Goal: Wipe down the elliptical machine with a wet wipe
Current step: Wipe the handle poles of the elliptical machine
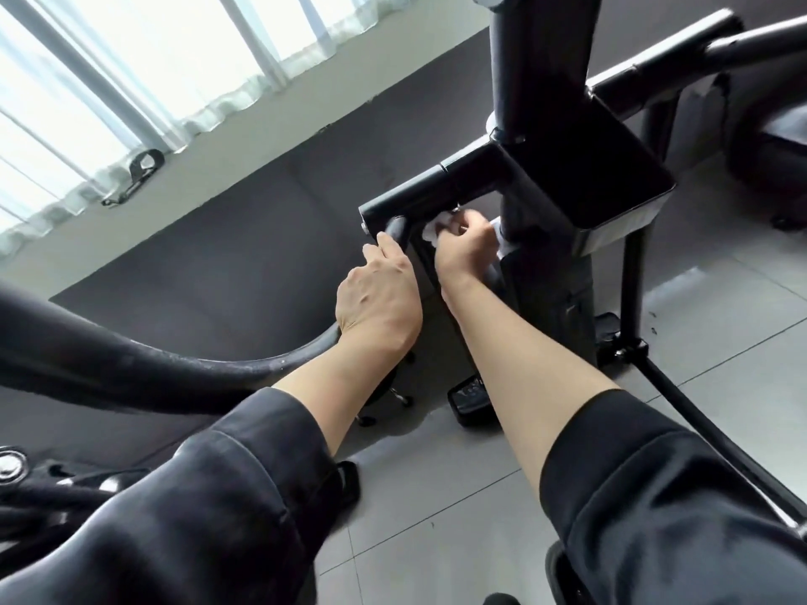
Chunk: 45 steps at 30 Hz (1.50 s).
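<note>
Hands two: right hand [465, 244] fingers pinch one wet wipe [432, 231]; left hand [380, 294] fingers curl round elliptical machine [541, 124] bar.

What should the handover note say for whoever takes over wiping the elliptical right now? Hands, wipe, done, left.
Left hand: fingers curled over the black handlebar, holding it.
Right hand: pinching the white wipe and pressing it under the black crossbar, beside the centre post.
Done: cannot tell from this view which parts are already wiped; no clear wet marks.
Left: finish under the crossbar, then probably the handlebar, post, console housing and the lower frame. The pedals are mostly hidden by the arms.
</note>
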### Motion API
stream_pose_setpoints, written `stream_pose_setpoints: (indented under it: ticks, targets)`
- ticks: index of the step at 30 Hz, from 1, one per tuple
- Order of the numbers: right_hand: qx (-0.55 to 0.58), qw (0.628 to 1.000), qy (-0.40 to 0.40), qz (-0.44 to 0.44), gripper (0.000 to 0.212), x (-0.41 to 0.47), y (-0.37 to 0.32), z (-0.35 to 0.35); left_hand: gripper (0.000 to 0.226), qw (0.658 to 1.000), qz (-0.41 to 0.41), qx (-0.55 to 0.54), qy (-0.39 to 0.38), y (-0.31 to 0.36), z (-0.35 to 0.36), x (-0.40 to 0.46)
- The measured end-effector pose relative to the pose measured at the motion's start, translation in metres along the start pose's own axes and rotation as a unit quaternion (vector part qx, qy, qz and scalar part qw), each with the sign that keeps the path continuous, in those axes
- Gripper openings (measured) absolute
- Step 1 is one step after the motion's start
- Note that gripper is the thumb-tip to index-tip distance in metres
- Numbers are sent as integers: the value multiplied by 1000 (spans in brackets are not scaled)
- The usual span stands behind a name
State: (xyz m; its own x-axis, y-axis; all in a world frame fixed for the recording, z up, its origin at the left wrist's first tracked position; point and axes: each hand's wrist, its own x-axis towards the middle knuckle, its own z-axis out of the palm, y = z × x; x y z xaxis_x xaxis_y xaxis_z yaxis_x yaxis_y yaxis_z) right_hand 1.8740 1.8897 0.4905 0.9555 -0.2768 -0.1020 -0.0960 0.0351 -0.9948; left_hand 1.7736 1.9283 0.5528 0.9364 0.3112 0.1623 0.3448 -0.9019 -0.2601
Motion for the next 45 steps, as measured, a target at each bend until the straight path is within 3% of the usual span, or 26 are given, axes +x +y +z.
stream_pose_setpoints:
  ticks: [3,6,10,12,15,19,21,24,28,33,35,37,39,42,43,45]
  targets:
    - [60,993,-92,-37,26,-13,-8,-8,59,1000,-8,-6,-6,0,1,1]
    - [91,987,-117,-61,28,-26,-15,-28,54,997,-29,-68,-17,1,-7,-2]
    - [93,984,-94,-116,9,-45,-48,-66,67,952,-32,-302,21,3,-27,-12]
    - [106,981,-73,-142,4,-60,-69,-84,66,901,-55,-427,62,6,-49,-19]
    - [124,969,-56,-205,20,-86,-110,-107,50,765,-108,-612,169,9,-95,-35]
    - [229,926,-61,-294,31,-128,-178,-126,30,593,-95,-714,359,1,-164,-63]
    - [245,894,-51,-371,31,-146,-203,-126,34,544,-45,-740,392,-7,-193,-70]
    - [215,873,-28,-436,30,-156,-214,-119,43,566,27,-745,353,-17,-225,-75]
    - [177,925,-38,-335,28,-149,-220,-123,61,616,52,-728,297,-27,-233,-82]
    - [233,885,-17,-402,32,-174,-230,-126,51,637,52,-708,300,-29,-235,-85]
    - [219,885,-9,-411,29,-174,-219,-127,65,650,67,-692,308,-30,-233,-84]
    - [197,892,6,-407,29,-171,-226,-137,55,649,100,-690,304,-35,-231,-83]
    - [226,864,50,-447,27,-169,-255,-151,38,638,131,-701,290,-39,-239,-81]
    - [237,780,73,-574,24,-166,-308,-158,31,604,132,-736,274,-42,-270,-82]
    - [200,755,69,-620,22,-165,-316,-155,31,564,109,-779,253,-44,-283,-81]
    - [99,697,62,-708,16,-161,-313,-148,35,460,73,-874,141,-51,-307,-75]
